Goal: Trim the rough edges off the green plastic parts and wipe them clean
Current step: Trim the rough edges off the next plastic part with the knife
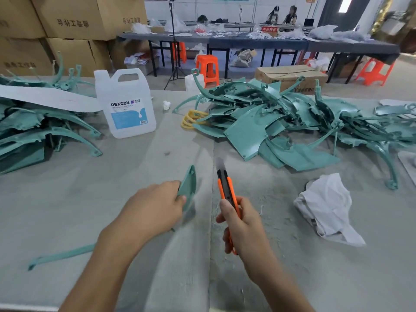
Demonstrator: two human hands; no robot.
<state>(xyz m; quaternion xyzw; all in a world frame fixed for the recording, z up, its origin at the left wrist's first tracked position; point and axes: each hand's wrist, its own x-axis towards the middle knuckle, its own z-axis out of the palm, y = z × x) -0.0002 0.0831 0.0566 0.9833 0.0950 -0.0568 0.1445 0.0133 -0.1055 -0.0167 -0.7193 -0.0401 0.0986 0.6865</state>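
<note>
My left hand (155, 206) grips a green plastic part (188, 188) by its near end; the part stands on edge above the grey table (90, 199), with a long thin arm of it reaching out to the lower left. My right hand (242, 224) grips an orange utility knife (227, 188), its blade extended and pointing away from me, just right of the part and apart from it. A crumpled white cloth (326, 206) lies to the right.
A big heap of green parts (281, 122) fills the right back of the table, and another pile (33, 122) sits at the left under a white strip. A clear DEXCON jug (126, 104) stands between them. Yellow rings (191, 119) lie by the heap.
</note>
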